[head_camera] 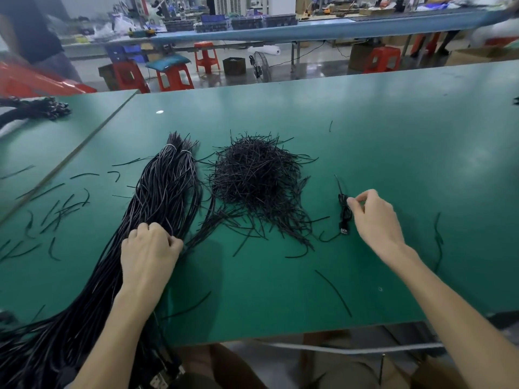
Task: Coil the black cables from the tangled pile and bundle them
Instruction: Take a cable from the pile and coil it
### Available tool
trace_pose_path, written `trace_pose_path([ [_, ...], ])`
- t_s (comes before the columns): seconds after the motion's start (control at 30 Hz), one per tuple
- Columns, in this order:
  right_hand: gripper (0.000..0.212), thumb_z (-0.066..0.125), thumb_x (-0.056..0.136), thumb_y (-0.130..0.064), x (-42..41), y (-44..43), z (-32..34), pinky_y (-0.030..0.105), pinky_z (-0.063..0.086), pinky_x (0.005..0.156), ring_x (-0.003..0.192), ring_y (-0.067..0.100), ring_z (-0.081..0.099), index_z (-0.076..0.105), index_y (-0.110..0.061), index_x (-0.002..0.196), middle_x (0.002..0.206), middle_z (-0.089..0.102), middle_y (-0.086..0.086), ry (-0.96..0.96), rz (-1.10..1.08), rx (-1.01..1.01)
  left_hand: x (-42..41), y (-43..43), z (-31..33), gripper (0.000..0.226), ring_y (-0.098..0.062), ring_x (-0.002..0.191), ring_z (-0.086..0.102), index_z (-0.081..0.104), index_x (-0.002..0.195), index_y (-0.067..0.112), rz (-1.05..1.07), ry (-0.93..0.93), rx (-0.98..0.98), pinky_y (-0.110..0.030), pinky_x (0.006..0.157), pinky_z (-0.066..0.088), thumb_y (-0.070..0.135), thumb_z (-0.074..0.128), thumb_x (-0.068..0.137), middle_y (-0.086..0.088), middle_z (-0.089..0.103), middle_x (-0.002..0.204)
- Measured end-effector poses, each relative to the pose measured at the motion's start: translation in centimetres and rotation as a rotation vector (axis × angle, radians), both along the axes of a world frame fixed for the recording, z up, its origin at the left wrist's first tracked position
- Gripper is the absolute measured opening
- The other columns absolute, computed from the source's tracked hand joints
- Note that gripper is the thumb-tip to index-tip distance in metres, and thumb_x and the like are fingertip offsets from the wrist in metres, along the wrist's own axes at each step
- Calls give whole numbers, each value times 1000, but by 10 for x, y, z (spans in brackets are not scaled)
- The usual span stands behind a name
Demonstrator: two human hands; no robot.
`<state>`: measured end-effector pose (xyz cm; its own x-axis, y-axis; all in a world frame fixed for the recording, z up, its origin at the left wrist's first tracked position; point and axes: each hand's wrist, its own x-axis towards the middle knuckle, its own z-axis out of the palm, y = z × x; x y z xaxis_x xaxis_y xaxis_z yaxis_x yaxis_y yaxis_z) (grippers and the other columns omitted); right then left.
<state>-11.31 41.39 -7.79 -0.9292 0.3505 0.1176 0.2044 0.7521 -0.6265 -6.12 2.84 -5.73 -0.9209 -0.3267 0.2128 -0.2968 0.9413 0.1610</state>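
Two hands well apart, we note: left hand point(151, 245) curled on strands of cable bundle point(164, 189), right hand point(375, 217) pinching coiled cable point(344, 213) (plug end toward us). Bundle's long axis runs far-centre to near-left, under left hand; tie pile point(252, 178) between.

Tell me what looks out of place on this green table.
Stray black ties lie scattered across the green table, away from their heap; a longer strand lies near the front edge. Nothing looks damaged.

Left grip point(148, 248) knuckles-up, fingers point(154, 229) curled under; right grip point(373, 217) in a thumb-and-fingertip pinch.
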Motion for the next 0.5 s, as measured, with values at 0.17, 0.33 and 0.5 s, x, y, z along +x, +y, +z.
trace_pose_path([
  [0.17, 18, 48, 106, -33, 22, -15, 6, 36, 52, 70, 75, 10, 61, 56, -19, 113, 101, 63, 1, 176, 89, -47, 7, 2, 13, 17, -18, 75, 54, 63, 78, 13, -2, 215, 271, -38, 73, 42, 23, 65, 92, 0, 58, 88],
  [0.33, 17, 55, 103, -26, 46, -79, 16, 25, 52, 84, 83, -3, 58, 61, -24, 119, 101, 57, -15, 218, 450, -98, 11, 15, 19, 13, -10, 62, 65, 60, 84, 24, -99, 196, 526, -19, 54, 45, 27, 62, 96, 1, 66, 82],
  [0.5, 56, 50, 104, -15, 57, -157, 15, 27, 51, 94, 94, 3, 58, 35, -44, 150, 116, 57, -11, 124, 840, -137, 11, 20, 3, 12, -3, 77, 58, 60, 86, 28, -234, 146, 474, -19, 66, 41, 26, 65, 98, 10, 58, 93],
])
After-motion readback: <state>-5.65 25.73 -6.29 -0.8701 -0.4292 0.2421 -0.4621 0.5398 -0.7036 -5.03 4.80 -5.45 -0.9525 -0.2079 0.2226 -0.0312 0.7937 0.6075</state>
